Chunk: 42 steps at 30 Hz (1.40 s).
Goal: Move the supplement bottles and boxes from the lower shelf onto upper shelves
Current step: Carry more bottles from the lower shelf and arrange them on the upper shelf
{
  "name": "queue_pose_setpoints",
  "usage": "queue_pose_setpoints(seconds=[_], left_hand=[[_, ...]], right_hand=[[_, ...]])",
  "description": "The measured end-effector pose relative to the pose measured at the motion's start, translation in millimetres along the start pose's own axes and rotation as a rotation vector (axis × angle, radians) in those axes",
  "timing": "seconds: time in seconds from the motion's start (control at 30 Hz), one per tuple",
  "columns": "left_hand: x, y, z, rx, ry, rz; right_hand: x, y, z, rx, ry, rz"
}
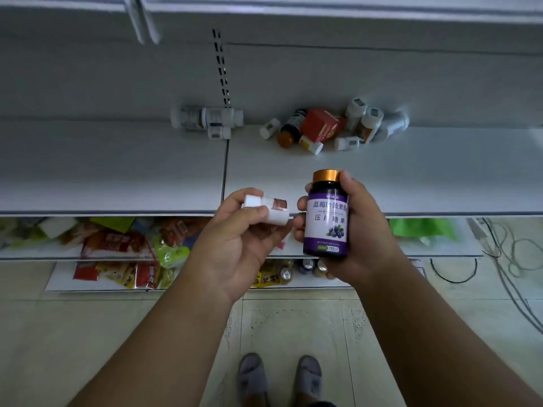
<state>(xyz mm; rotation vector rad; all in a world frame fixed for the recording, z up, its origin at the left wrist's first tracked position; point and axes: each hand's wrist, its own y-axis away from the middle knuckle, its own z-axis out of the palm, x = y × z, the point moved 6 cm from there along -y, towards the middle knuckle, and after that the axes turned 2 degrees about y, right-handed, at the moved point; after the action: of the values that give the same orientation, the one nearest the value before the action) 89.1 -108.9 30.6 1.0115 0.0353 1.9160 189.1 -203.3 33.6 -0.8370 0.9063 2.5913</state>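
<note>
Currently right hand (357, 227) is gripping dark gold-capped bottle (326, 214), purple blueberry label reading "压片糖果"; left hand (238, 242) is pinching small white bottle (266, 209), label unreadable.

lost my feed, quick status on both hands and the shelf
Left hand grips small white bottle. Right hand grips purple-labelled, gold-capped dark bottle. White upper shelf ahead, nothing blocking.

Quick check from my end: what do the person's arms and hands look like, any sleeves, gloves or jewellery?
Both forearms are bare, with no sleeves in view. The left hand and right hand wear no gloves, and no rings, watch or bracelets are visible.
</note>
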Motion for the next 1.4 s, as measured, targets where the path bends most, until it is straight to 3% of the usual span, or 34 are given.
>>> queue_pose_setpoints(seconds=[0.27,0.57,0.8,0.97,1.17,1.4], left_hand=[[-2.1,49.4,53.8,0.091,0.122,-0.004],[-16.7,71.5,189.0,-0.170,-0.087,0.245],[-3.9,54.6,262.4,-0.279,-0.132,0.336],[-4.8,37.9,319.1,-0.379,-0.215,0.324],[-9.3,14.5,387.3,-0.446,-0.286,0.419],[-19.7,-34.2,439.5,-0.311,-0.485,0.573]], right_hand=[[-38.0,53.2,15.0,-0.158,0.102,-0.059],[-142.8,127.8,-11.5,-0.193,0.158,-0.260],[-221.8,154.3,-1.6,-0.202,0.173,-0.437],[-276.1,165.0,-13.6,-0.172,0.152,-0.603],[-342.6,170.4,-39.3,0.067,0.200,-0.719],[-438.4,145.1,-76.9,0.070,0.650,-0.734]])
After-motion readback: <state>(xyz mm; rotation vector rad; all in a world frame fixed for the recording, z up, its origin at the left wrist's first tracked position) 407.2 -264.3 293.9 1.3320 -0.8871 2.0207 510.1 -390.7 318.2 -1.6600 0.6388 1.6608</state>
